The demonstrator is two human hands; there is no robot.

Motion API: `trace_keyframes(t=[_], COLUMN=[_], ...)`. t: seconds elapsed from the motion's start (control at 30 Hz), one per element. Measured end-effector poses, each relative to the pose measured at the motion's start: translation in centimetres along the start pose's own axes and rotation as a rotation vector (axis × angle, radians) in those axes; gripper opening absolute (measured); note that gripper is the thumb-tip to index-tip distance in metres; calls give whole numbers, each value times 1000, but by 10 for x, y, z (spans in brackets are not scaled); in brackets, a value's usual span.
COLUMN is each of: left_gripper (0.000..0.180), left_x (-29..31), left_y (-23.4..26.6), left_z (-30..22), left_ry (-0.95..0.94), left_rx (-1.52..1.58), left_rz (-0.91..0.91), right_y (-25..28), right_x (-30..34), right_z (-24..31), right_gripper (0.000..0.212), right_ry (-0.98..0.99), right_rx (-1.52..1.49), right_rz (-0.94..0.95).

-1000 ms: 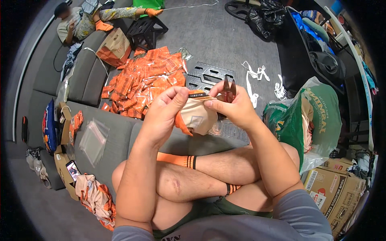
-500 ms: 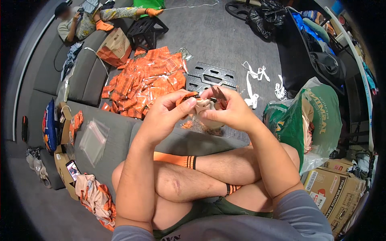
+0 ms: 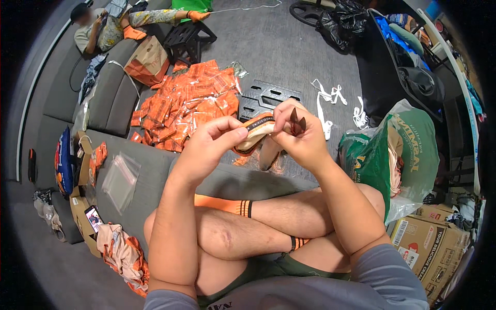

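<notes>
A cream, orange and black sock (image 3: 257,130) is stretched between my two hands above my crossed legs, its dark patterned band facing up. My left hand (image 3: 214,142) pinches the sock's left edge between thumb and fingers. On the other side, my right hand (image 3: 302,137) is closed on the sock's right end. Small dark-bladed snips (image 3: 296,123) also sit in that hand, their pointed blades sticking up; the handles are hidden in the palm. A greyish part hangs below the right fingers, and I cannot make out what it belongs to.
Ahead lies a heap of orange packets (image 3: 188,106), beside a black folding stool (image 3: 271,95). A green bag (image 3: 403,147) of cloth and a cardboard box (image 3: 429,253) stand right. Clear plastic sleeves (image 3: 120,181) lie left on the sofa. Another person (image 3: 106,33) reclines far left.
The bunched sock has been drawn out wider between my hands, showing its patterned band. My right hand has turned and moved slightly right, so the snips now point up.
</notes>
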State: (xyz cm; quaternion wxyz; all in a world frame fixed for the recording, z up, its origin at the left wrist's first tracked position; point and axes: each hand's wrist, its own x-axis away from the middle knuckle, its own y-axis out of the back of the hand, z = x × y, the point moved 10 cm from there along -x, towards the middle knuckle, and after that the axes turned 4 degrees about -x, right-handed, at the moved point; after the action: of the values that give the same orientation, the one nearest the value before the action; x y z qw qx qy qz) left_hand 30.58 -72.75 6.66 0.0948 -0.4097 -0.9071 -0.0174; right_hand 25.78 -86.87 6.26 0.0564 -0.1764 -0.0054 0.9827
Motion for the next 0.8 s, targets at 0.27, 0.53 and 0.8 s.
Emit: trace_keyframes(t=[0.27, 0.53, 0.8], left_gripper=[14, 21, 24], left_x=[2, 3, 0], left_y=[2, -2, 9], left_z=[-18, 2, 11], left_ry=[-178, -15, 76], left_rx=[-28, 143, 207], left_rz=[-64, -8, -126], right_y=[-5, -28, 10], right_x=[3, 5, 1], right_z=[-11, -14, -13], right_gripper=[20, 23, 15], right_ry=[-291, -337, -224], right_rx=[-293, -289, -81], right_rz=[-10, 157, -114])
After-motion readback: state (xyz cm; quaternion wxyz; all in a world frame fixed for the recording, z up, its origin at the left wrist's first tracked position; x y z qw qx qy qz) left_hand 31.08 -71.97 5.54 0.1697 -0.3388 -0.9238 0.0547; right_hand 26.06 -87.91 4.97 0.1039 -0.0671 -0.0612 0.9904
